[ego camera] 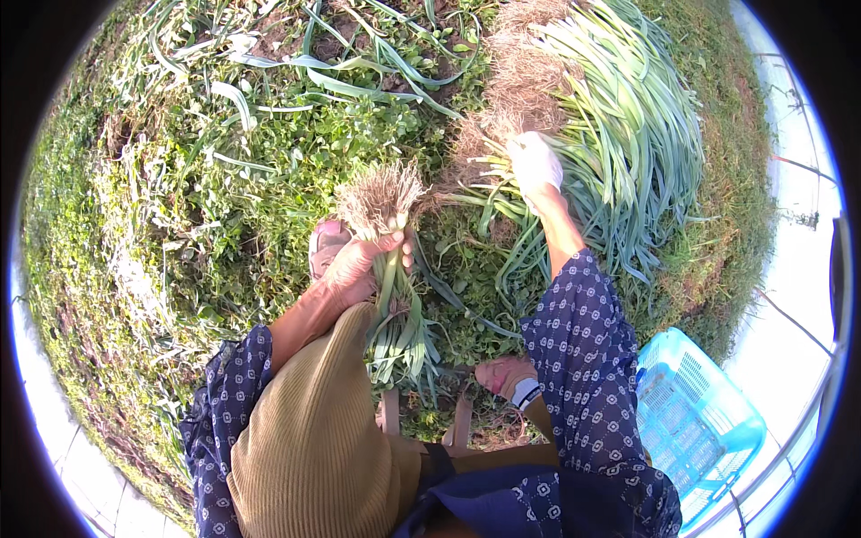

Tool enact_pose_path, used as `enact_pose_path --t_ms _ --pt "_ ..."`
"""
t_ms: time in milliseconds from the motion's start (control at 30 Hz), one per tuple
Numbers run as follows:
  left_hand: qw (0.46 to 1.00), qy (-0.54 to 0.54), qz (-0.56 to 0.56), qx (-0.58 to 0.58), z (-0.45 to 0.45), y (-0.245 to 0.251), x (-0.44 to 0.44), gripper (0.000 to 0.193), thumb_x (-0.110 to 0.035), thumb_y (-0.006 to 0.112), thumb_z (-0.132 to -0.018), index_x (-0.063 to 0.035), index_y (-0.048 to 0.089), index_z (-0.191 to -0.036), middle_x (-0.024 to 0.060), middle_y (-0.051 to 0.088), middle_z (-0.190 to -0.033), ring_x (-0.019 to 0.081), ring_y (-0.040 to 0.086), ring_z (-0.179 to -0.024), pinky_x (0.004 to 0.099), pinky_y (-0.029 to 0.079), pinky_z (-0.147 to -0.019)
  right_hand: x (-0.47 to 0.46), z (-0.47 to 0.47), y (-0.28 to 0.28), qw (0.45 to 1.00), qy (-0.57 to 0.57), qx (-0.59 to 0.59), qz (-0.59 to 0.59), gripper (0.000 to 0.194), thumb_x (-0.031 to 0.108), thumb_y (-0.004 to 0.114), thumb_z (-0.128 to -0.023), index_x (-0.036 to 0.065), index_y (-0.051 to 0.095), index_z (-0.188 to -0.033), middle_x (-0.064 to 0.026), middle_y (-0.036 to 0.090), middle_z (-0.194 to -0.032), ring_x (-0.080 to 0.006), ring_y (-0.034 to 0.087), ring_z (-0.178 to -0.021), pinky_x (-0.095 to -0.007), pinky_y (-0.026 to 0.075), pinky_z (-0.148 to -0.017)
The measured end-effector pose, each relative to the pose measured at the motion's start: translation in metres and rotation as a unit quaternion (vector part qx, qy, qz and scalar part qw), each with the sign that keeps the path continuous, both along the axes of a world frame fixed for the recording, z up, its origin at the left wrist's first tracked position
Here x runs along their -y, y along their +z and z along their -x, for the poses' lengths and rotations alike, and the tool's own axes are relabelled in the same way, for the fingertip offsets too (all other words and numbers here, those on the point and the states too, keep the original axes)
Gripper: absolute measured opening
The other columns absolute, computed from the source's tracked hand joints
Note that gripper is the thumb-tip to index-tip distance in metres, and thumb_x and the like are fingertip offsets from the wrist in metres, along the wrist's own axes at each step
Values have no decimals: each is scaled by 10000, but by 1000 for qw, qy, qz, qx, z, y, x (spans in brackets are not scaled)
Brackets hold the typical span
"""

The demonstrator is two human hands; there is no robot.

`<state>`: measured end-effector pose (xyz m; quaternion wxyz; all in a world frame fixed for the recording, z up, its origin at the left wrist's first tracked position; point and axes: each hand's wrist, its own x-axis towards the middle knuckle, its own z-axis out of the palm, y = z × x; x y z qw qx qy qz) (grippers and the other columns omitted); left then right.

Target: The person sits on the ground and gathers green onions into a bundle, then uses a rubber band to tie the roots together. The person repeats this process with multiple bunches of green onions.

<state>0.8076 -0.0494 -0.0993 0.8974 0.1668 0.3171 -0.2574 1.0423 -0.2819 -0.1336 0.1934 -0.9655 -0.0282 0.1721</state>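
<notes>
My bare left hand [363, 263] is closed around a bunch of leek-like allium plants [389, 269] above my knee. Their tangle of pale dry roots [381, 196] points away from me, and the green leaves [405, 353] hang toward me. In a white glove, my right hand [537, 163] rests on the near end of a long pile of the same plants [622, 134]. Some loose stems stick out to the left of the glove. The fingers of that hand are turned away, so its grip is hidden.
Brown roots [525, 81] line the pile's left side. Cut leaves [377, 64] lie on the weedy ground [289, 155]. A blue plastic crate [693, 424] stands at my right, close to a white sheet wall [797, 282]. My shoes [508, 376] are among the weeds.
</notes>
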Motion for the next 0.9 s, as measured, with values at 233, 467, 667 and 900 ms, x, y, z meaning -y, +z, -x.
enact_pose_path --t_ms 233,467,667,900 --pt "1000 22 -6 -20 1 -3 -2 263 -157 697 -873 -38 594 -1083 59 613 -866 199 611 -765 342 519 -731 -3 21 9 982 26 170 -72 272 296 605 -887 57 627 -1015 -153 628 -1111 -326 591 -1072 -419 469 -879" --pt "999 30 -33 3 2 4 -2 395 -191 657 -914 -92 543 -1279 45 639 -902 180 628 -784 315 528 -723 -11 27 2 983 80 163 -25 226 287 542 -921 84 619 -986 -155 633 -1004 -346 620 -943 -442 491 -803" --pt "998 31 -44 43 -1 2 0 461 -189 684 -888 -56 512 -1294 44 589 -892 193 605 -816 332 518 -793 -18 34 -2 963 205 119 129 181 254 529 -917 111 629 -963 -167 607 -988 -366 613 -892 -472 495 -775" --pt "979 -31 -192 53 -3 -2 3 298 -219 646 -914 -30 592 -1138 52 636 -872 163 611 -772 316 510 -693 -23 100 56 975 -41 -32 -218 221 153 536 -969 -7 526 -1121 -85 650 -755 -155 577 -583 -319 472 -547"
